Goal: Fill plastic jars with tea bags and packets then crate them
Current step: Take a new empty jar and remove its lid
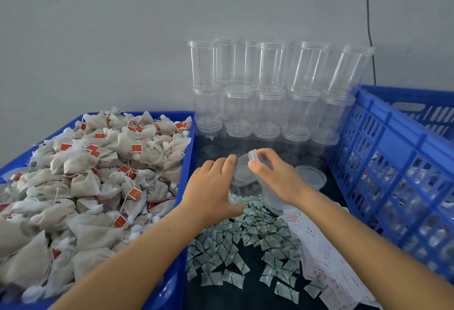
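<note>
A dark worktop (245, 292) stands against a plain grey wall (122, 27), with a thin black cable (368, 15) hanging down the wall at the right. On the worktop's left, a blue tray (183, 174) is heaped with tea bags (86, 182) bearing red tags. Stacked empty clear jars (270, 83) line the wall, and a blue slatted crate (383, 152) stands at the right. Small green-printed packets (245, 236) lie scattered in the middle, beside printed paper slips (317, 248). Above the packets, the left hand (211, 187) wraps a clear plastic jar (242, 174), its grip closed on it, while the right hand (275, 177) pinches the jar's lid (254, 156). A loose lid (312, 177) lies just beside the right hand.
</note>
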`<state>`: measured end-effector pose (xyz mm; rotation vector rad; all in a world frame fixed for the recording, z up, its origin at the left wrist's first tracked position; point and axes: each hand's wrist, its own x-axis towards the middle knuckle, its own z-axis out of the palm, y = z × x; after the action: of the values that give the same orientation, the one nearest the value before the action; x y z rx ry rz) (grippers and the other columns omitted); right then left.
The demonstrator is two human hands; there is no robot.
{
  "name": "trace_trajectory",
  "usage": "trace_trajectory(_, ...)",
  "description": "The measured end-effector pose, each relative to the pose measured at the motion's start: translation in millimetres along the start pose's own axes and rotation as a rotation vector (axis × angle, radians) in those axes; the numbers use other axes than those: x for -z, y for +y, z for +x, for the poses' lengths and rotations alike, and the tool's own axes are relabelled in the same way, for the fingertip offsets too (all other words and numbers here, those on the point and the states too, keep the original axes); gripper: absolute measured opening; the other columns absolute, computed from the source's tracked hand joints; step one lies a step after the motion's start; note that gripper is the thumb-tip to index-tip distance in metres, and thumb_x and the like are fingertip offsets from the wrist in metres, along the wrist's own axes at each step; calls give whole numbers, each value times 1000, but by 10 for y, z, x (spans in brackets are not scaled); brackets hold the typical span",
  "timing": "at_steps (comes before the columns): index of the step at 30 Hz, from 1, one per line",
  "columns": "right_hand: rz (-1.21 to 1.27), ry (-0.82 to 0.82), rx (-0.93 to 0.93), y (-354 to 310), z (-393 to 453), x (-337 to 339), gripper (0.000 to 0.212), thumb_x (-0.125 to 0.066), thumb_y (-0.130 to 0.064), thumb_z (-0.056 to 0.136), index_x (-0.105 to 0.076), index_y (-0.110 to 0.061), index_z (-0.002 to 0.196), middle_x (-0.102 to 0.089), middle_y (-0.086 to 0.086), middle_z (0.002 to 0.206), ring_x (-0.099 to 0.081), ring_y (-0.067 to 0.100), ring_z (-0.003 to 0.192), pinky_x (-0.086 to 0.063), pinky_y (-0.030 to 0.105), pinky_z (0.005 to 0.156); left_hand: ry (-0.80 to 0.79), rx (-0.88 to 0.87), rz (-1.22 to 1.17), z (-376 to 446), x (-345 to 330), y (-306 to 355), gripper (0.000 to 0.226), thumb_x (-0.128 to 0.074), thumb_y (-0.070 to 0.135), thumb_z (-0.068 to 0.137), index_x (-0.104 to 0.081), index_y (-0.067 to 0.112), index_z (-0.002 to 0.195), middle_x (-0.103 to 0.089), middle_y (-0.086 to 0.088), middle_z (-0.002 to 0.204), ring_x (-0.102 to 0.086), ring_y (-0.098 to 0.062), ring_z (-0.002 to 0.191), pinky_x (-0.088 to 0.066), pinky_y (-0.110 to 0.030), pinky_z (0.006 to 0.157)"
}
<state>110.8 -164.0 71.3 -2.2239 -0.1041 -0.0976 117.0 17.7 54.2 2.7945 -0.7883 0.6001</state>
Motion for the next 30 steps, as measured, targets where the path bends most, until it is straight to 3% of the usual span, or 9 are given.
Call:
trace_trajectory(3, -79, -60, 122, -18, -19, 115, 68, -39, -79, 64, -43, -42, 120, -53, -25, 91, -52, -18, 82, -35, 17, 69, -34, 11, -146, -11, -18, -25, 108, -66, 61, 64, -12, 21, 149, -42, 6, 139, -43, -16, 120, -38, -25, 93)
trace_trajectory(7, -98, -181, 194, 3, -29, 243, 75, -46, -72, 66, -45, -36, 131, -56, -16, 110, -56, 0, 101, -48, 32, 88, -197, 43, -437, -8, -1, -55, 102, -73, 57, 60, -14, 35, 140, -49, 7, 125, -49, -12, 111, -40, -20, 86)
trace_trajectory(11, -57, -343, 186, 3, -49, 397, 76, -54, -67, 63, -38, -52, 135, -50, -20, 117, -52, -7, 102, -42, 25, 90, -336, 57, -668, -30, 30, -116, 96, -78, 53, 63, -18, 40, 137, -46, 17, 124, -48, 0, 107, -35, -7, 81)
trace_trajectory(14, -30, -418, 178, 16, -45, 523, 72, -62, -62, 61, -40, -65, 129, -49, -14, 124, -55, -8, 97, -45, 25, 89, -374, 57, -754, -12, 63, -140, 95, -80, 51, 65, -26, 32, 141, -46, 17, 129, -49, -1, 112, -43, -19, 92)
trace_trajectory(17, 7, -481, 184, -8, -64, 631, 73, -69, -51, 60, -43, -68, 125, -49, -11, 132, -59, 3, 106, -53, 31, 91, -442, 77, -900, -5, 117, -126, 88, -77, 49, 62, -33, 33, 136, -49, 15, 131, -52, -4, 116, -45, -30, 99)
trace_trajectory(23, 128, -550, 229, -96, -91, 708, 78, -71, -35, 57, -50, -57, 129, -50, -3, 136, -53, 20, 120, -48, 40, 106, -562, 133, -1177, -8, 187, -100, 80, -74, 29, 66, -40, 19, 138, -54, 2, 130, -59, -13, 113, -49, -30, 95)
trace_trajectory(27, 244, -588, 278, -68, -75, 813, 81, -72, -30, 57, -51, -47, 133, -50, 2, 139, -54, 22, 124, -49, 41, 105, -661, 118, -1272, -18, 221, -129, 88, -65, 43, 60, -40, 12, 138, -56, -7, 128, -62, -23, 110, -50, -29, 88)
trace_trajectory(30, 485, -472, 276, 27, 11, 876, 77, -72, -22, 56, -54, -47, 127, -51, 3, 130, -61, 20, 114, -54, 36, 97, -597, 132, -1338, -8, 229, -159, 78, -61, 45, 62, -44, 14, 131, -59, -8, 125, -64, -24, 107, -51, -30, 86)
